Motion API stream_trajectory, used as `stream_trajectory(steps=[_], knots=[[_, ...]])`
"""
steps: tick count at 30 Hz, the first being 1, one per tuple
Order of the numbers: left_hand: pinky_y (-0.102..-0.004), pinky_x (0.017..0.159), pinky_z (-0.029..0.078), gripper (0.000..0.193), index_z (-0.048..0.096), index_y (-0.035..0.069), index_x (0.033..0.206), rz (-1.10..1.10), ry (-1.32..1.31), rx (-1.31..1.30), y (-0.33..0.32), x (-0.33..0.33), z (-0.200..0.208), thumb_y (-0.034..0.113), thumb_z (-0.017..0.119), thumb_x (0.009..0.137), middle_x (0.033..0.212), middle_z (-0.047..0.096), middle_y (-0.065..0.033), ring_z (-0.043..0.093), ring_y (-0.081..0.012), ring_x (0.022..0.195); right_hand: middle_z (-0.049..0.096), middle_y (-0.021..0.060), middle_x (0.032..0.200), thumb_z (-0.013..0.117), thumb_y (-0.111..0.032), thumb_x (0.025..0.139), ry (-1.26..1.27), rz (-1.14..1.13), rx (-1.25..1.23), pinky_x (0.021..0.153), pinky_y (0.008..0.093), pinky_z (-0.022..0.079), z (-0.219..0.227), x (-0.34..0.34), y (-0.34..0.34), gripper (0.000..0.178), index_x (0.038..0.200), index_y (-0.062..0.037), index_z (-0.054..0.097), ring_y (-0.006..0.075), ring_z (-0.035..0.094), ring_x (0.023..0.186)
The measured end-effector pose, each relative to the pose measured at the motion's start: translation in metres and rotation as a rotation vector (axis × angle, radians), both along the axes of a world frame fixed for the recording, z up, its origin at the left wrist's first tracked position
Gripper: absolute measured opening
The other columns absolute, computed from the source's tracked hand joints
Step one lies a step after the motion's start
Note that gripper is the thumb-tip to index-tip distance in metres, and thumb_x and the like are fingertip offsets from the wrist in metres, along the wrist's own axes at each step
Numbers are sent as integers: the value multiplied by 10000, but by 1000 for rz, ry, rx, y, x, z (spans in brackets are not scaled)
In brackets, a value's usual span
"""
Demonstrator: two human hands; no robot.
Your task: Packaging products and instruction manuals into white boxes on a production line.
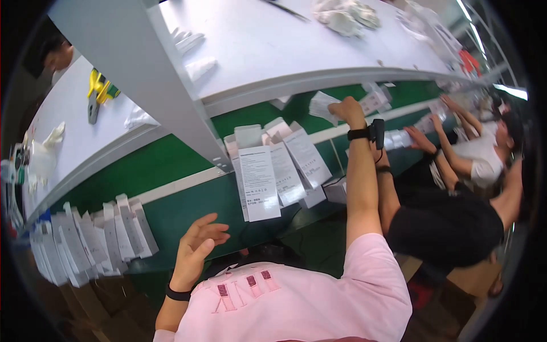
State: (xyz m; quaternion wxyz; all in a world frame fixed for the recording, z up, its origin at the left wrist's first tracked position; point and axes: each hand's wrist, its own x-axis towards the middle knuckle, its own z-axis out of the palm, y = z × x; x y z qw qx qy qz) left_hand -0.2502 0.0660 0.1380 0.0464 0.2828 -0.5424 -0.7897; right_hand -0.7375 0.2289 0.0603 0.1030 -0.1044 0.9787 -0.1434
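Observation:
My right hand (347, 110) reaches far forward under the white shelf and is closed on a bundle of white folded sheets (321, 105). A black band with a small device (371, 133) sits on that wrist. My left hand (198, 245) hovers with fingers spread at the near edge of the green belt (188, 202), holding nothing. A fan of flat white cartons (274, 168) lies on the belt between my hands, closest to the left hand.
A row of upright white cartons (94, 242) stands at the left. The white shelf (256, 51) above carries gloves (346, 17) and a yellow tool (98, 90). Co-workers' arms (450, 149) reach over the belt at the right.

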Motion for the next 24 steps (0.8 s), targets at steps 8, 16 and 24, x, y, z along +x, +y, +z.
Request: stream_trajectory(steps=[8,16,24], knots=[[-425,847,547,1010,68,69,1496,-505,383,419,-14,-26,13,735,432,829,1345,393,-331,604,-421,1048,568,171,863,661,-191,597,332,345,-210,725,410,490,194,309,61,433,992,-16,633,369,595,804],[-378,982,428,640,463,-16,1252,-416,409,511,-45,31,-2,481,557,859,1227,546,-159,553,-266,1126,489,164,1201,763,-116,655,264,719,-412,796,348,510,220,465,10,725,1322,-84,479,332,606,950],[-384,1012,410,730,415,-10,1297,-113,708,219,-75,91,13,490,634,811,1254,521,-152,524,-264,1164,668,73,923,626,38,804,211,576,-832,782,262,463,225,480,-15,181,975,13,680,148,604,875]])
